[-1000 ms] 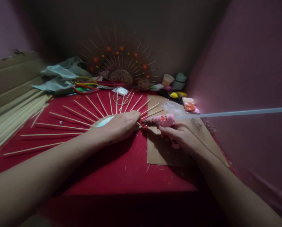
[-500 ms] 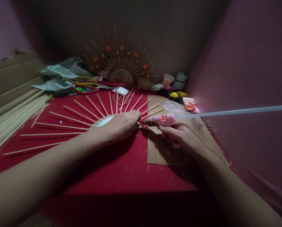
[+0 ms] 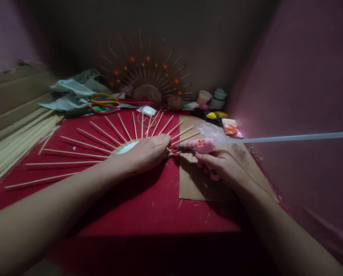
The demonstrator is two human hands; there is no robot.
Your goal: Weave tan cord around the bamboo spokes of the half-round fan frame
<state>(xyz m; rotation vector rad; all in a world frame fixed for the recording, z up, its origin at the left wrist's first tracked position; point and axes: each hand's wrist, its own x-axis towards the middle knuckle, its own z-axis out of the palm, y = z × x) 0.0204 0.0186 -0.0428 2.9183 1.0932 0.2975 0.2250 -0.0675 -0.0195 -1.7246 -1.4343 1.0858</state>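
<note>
A half-round piece with a pale centre (image 3: 127,147) and thin sticks (image 3: 71,152) fanning outward lies on the red cloth. My left hand (image 3: 152,153) is closed at its right end, fingers pressed together on a twine-like edge; what exactly they pinch is mostly hidden. In my right hand (image 3: 217,163) is a pink glue gun (image 3: 204,146), its fingers wrapped round the handle. The gun's dirty nozzle points left, close to my left fingertips. A long translucent glue stick (image 3: 289,137) sticks out of its back.
Cardboard (image 3: 193,180) lies under the gun. Scissors (image 3: 104,104), a pale cloth (image 3: 74,90), a cup (image 3: 204,97) and small packets (image 3: 231,127) line the back. A decorated fan piece (image 3: 147,73) stands behind; loose sticks (image 3: 19,142) lie left.
The glue gun in my right hand has shifted very slightly right, and the rear end of the glue stick has dipped a little. My left hand stays almost still.
</note>
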